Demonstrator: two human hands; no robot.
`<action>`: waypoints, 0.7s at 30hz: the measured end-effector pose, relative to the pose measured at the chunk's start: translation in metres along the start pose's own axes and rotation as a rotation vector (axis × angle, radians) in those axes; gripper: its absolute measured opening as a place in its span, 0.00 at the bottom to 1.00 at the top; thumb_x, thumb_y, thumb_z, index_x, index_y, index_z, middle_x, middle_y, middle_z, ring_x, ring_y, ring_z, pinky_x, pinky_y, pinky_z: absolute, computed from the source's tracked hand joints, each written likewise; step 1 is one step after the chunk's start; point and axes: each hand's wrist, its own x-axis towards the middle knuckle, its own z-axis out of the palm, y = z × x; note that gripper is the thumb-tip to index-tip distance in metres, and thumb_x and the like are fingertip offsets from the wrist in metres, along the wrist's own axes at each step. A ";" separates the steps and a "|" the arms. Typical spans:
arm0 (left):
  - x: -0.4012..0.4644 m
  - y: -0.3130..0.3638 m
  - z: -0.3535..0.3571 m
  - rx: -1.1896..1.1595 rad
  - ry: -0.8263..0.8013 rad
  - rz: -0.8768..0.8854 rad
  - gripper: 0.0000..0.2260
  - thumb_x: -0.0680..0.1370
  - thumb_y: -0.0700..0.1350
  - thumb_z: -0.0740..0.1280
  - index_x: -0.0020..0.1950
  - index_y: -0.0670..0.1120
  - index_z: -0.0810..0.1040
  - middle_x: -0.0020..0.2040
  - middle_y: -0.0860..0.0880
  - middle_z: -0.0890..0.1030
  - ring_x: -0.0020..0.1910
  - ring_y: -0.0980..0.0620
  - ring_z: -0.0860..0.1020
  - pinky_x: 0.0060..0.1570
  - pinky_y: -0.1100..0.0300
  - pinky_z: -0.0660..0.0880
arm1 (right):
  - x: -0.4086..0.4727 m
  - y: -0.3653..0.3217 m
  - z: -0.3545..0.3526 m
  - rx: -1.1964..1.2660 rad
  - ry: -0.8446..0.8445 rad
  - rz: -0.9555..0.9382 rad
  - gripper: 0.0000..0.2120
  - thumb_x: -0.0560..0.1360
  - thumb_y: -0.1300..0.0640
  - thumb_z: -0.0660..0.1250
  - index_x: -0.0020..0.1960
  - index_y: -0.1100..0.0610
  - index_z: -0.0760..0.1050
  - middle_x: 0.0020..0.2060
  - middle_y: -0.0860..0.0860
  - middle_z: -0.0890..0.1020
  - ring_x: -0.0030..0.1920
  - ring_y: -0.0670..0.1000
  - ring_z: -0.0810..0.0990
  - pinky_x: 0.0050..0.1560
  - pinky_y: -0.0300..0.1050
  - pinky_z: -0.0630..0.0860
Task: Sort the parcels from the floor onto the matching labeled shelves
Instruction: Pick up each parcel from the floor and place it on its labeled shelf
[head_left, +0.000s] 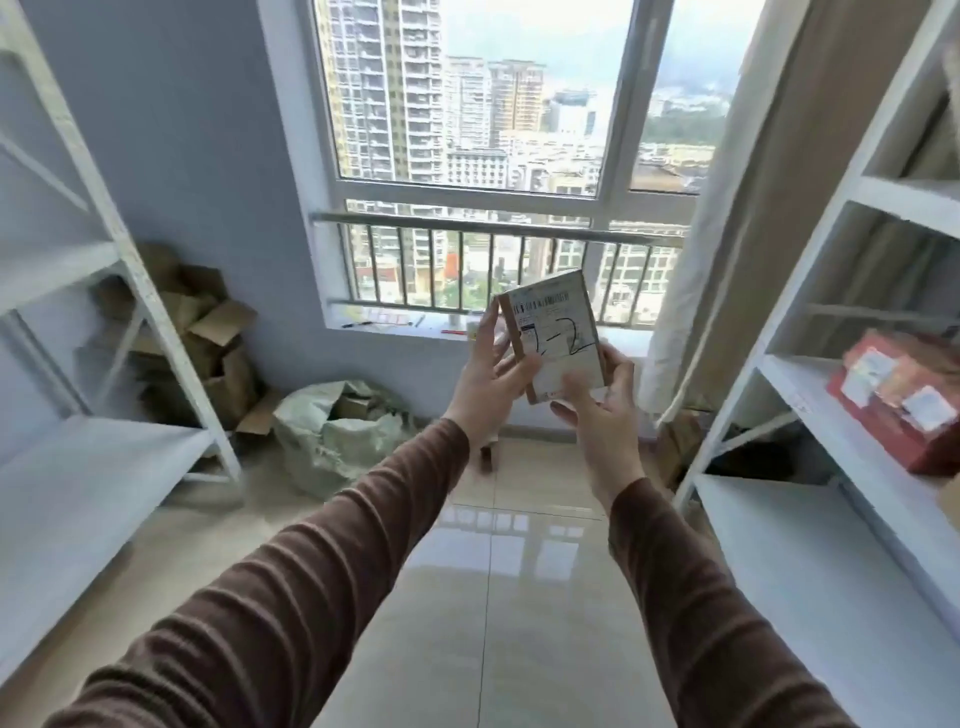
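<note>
Parcel (553, 338): small flat cardboard box, held upright in the air before the window (478, 104), white label facing the camera, handwritten "2-2" in black marker. Left hand (488, 374): fingers on the parcel's left edge, thumb across its front. Right hand (602, 400): gripping the lower right corner. Both sleeves brown. Woven sack (332, 431): on the floor under the sill, mouth open, brown cartons inside. Loose cardboard boxes (208, 332): heaped in the left corner. Left shelving unit (93, 457): white. Right shelving unit (810, 395): white, bearing red parcels (904, 400) with white labels.
</note>
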 end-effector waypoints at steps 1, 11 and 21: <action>-0.005 0.003 -0.029 0.009 0.069 -0.002 0.31 0.82 0.40 0.69 0.78 0.60 0.58 0.70 0.44 0.76 0.66 0.45 0.79 0.60 0.43 0.80 | 0.001 0.006 0.027 0.004 -0.061 0.001 0.21 0.82 0.52 0.68 0.72 0.49 0.65 0.61 0.43 0.80 0.55 0.46 0.85 0.51 0.43 0.82; -0.122 0.051 -0.327 0.208 0.591 0.016 0.28 0.78 0.47 0.73 0.75 0.47 0.66 0.69 0.48 0.79 0.66 0.48 0.79 0.65 0.42 0.77 | -0.054 0.059 0.337 0.026 -0.551 0.014 0.27 0.81 0.55 0.69 0.76 0.42 0.64 0.64 0.51 0.81 0.55 0.56 0.86 0.54 0.56 0.84; -0.263 0.092 -0.544 0.422 0.970 0.002 0.30 0.78 0.51 0.74 0.77 0.55 0.66 0.67 0.52 0.79 0.65 0.53 0.79 0.65 0.46 0.78 | -0.169 0.071 0.586 0.089 -0.914 0.059 0.22 0.85 0.54 0.63 0.77 0.47 0.64 0.64 0.47 0.80 0.56 0.51 0.82 0.54 0.48 0.81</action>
